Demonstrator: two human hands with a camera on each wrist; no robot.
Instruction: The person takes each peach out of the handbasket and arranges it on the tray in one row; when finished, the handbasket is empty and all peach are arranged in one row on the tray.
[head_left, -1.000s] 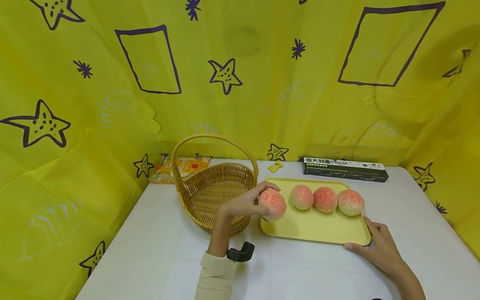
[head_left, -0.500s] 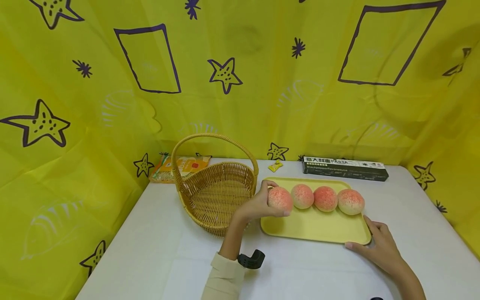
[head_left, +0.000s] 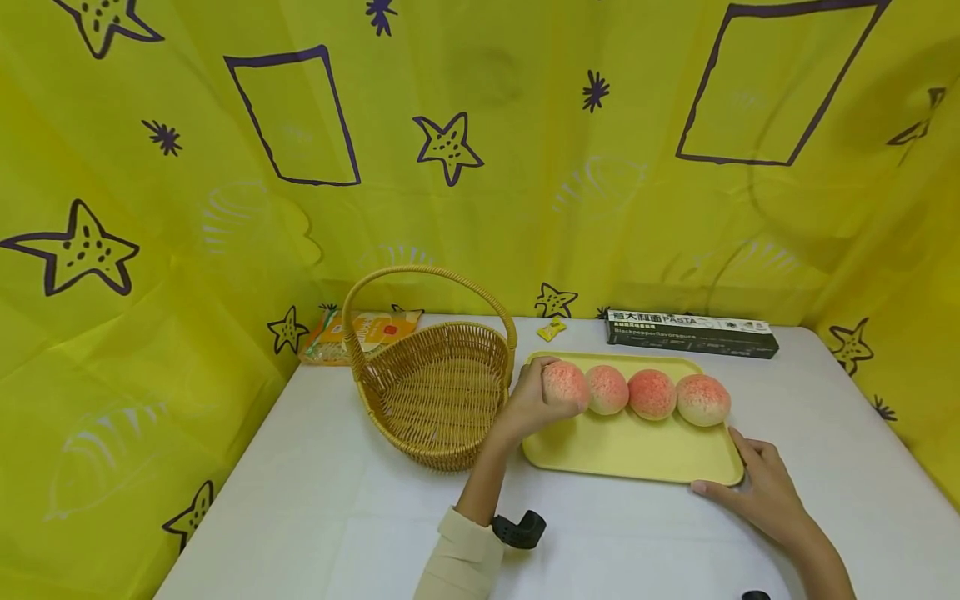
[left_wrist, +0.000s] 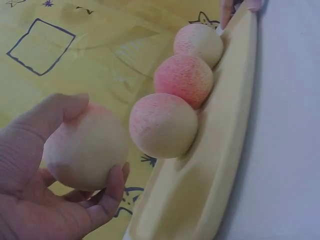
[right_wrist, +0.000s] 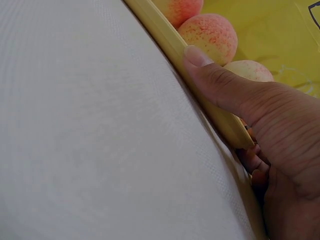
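Note:
My left hand (head_left: 534, 402) grips a pink and cream peach (head_left: 566, 384) over the left end of the yellow tray (head_left: 622, 450). In the left wrist view the held peach (left_wrist: 90, 147) sits between thumb and curled fingers, apart from the row and above the tray. Three more peaches stand in a row along the tray's back: a left one (head_left: 607, 390), a redder middle one (head_left: 652, 394) and a right one (head_left: 703, 400). My right hand (head_left: 765, 487) holds the tray's front right corner. In the right wrist view its thumb (right_wrist: 215, 75) lies against the rim and its fingers curl round the corner.
A wicker basket (head_left: 435, 396) with a tall handle stands left of the tray. Behind the basket lies an orange packet (head_left: 375, 329). A small yellow sachet (head_left: 551, 328) and a dark pasta box (head_left: 690, 335) lie at the back, before the yellow curtain (head_left: 480, 225).
The left hand has carried its peach to the right and farther back, close beside the row. The right hand stays at the tray's corner, and the other peaches have not moved.

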